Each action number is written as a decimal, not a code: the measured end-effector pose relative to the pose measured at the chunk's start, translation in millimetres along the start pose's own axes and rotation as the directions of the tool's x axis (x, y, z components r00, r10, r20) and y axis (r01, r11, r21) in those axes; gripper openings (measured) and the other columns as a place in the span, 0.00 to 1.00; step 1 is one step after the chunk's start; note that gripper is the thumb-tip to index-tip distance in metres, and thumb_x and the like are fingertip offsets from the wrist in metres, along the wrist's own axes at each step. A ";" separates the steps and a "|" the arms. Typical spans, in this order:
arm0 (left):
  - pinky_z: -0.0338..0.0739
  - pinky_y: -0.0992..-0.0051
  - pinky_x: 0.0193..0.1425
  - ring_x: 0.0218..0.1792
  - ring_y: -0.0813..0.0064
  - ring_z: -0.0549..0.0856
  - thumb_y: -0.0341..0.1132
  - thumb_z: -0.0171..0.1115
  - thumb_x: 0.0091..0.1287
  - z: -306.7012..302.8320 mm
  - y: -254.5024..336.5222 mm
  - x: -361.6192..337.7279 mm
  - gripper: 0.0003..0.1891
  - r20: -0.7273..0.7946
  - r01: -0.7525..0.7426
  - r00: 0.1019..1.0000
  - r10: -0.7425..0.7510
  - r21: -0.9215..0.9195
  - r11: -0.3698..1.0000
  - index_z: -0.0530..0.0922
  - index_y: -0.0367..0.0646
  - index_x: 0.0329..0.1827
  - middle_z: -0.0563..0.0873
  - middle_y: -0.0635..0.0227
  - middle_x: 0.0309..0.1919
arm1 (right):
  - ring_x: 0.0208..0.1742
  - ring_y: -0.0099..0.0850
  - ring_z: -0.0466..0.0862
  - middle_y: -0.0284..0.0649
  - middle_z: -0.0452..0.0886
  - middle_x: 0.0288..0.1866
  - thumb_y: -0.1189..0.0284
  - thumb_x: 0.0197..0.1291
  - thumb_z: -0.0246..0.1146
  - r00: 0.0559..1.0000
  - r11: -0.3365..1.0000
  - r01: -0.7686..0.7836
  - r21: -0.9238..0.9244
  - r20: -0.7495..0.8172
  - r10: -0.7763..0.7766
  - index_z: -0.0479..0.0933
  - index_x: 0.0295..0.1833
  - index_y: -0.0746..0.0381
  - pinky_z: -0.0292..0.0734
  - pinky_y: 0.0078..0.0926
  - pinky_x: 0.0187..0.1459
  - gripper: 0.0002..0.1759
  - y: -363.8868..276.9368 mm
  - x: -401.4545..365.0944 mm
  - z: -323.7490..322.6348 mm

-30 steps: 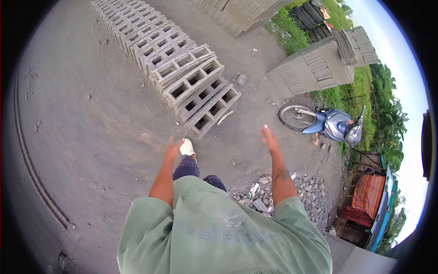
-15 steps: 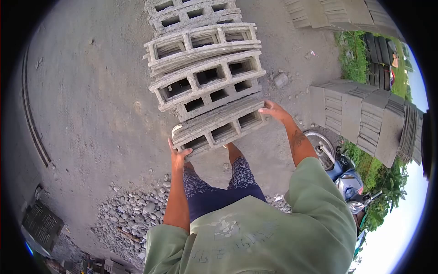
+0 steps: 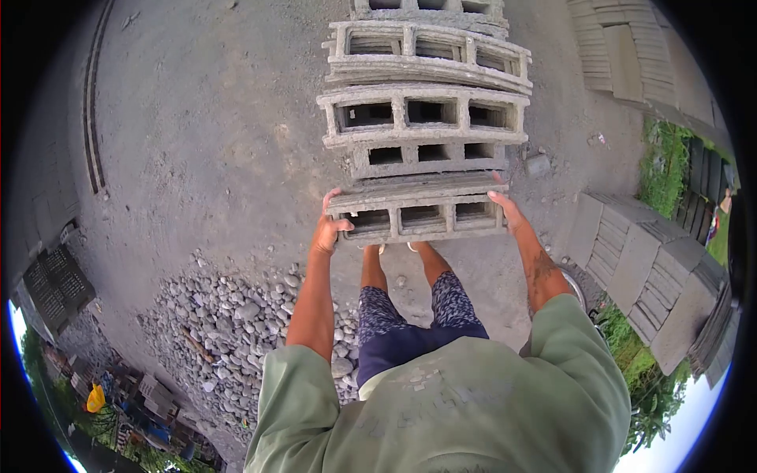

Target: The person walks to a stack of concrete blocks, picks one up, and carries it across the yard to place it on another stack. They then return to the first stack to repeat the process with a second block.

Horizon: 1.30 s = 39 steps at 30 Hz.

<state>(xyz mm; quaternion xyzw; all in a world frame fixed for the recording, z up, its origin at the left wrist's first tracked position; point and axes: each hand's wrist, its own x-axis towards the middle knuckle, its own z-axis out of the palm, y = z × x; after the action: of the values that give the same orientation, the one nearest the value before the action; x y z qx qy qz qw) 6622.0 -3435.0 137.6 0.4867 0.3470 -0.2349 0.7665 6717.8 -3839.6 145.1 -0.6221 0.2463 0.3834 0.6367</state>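
A grey hollow concrete block (image 3: 422, 234) with three openings lies across in front of my legs, at the near end of a row of blocks. My left hand (image 3: 331, 226) grips its left end, thumb on the near face. Around its right end are the fingers of my right hand (image 3: 505, 204). Just beyond it, close against it, stand more hollow blocks (image 3: 426, 140), stacked in a line running away from me. The undersides of both hands' grips are hidden.
Loose stones (image 3: 236, 315) cover the ground at lower left. Stacked grey blocks (image 3: 646, 268) stand at the right, with more (image 3: 631, 55) at upper right. A dark crate (image 3: 59, 285) is at the far left, and a small rock (image 3: 538, 164) lies right of the row.
The view has turned and shifted, so the row appears further right. The held block now looks nearly level instead of slanted. Both hands remain on its ends.
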 end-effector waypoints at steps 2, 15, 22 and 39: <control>0.66 0.71 0.55 0.51 0.65 0.70 0.26 0.58 0.30 -7.4 -5.5 -4.1 0.42 -0.029 -0.066 0.997 0.066 0.027 0.997 0.62 0.50 0.59 0.72 0.66 0.48 | 0.65 0.38 0.59 0.45 0.59 0.65 0.56 0.47 0.63 0.999 1.000 -0.005 0.023 0.043 0.004 0.52 0.69 0.54 0.53 0.34 0.64 0.45 -12.7 -8.7 2.6; 0.62 0.68 0.58 0.54 0.70 0.67 0.43 0.62 0.49 -46.2 20.2 -299.0 0.31 -0.177 -0.039 0.984 -0.018 -0.312 0.949 0.62 0.50 0.58 0.70 0.66 0.48 | 0.49 0.35 0.73 0.41 0.71 0.50 0.53 0.52 0.57 0.924 0.985 -0.170 0.024 0.351 0.151 0.60 0.61 0.54 0.70 0.35 0.49 0.32 -114.8 -185.9 149.2; 0.66 0.70 0.55 0.52 0.73 0.71 0.46 0.61 0.56 -159.2 8.3 -330.8 0.27 -0.371 -0.341 0.916 0.153 -0.519 0.784 0.64 0.53 0.58 0.72 0.69 0.48 | 0.45 0.36 0.74 0.40 0.73 0.47 0.53 0.54 0.54 0.904 0.990 -0.044 -0.134 0.416 0.097 0.62 0.61 0.54 0.73 0.36 0.45 0.30 -157.7 -172.1 334.8; 0.76 0.69 0.40 0.41 0.71 0.76 0.42 0.57 0.55 -461.0 94.6 -570.6 0.23 -0.957 -0.955 0.283 -0.058 -0.287 0.079 0.66 0.52 0.55 0.74 0.68 0.41 | 0.45 0.37 0.77 0.41 0.75 0.50 0.56 0.55 0.52 0.244 0.796 0.285 -0.535 0.843 0.479 0.61 0.65 0.57 0.70 0.33 0.47 0.32 -148.1 -183.0 1023.3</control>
<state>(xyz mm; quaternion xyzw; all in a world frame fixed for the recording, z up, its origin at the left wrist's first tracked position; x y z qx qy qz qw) 6177.9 -2963.8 495.1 0.0960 0.4902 0.5774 0.6458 6561.2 -2858.9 486.3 -0.3984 -0.2888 0.7777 0.3913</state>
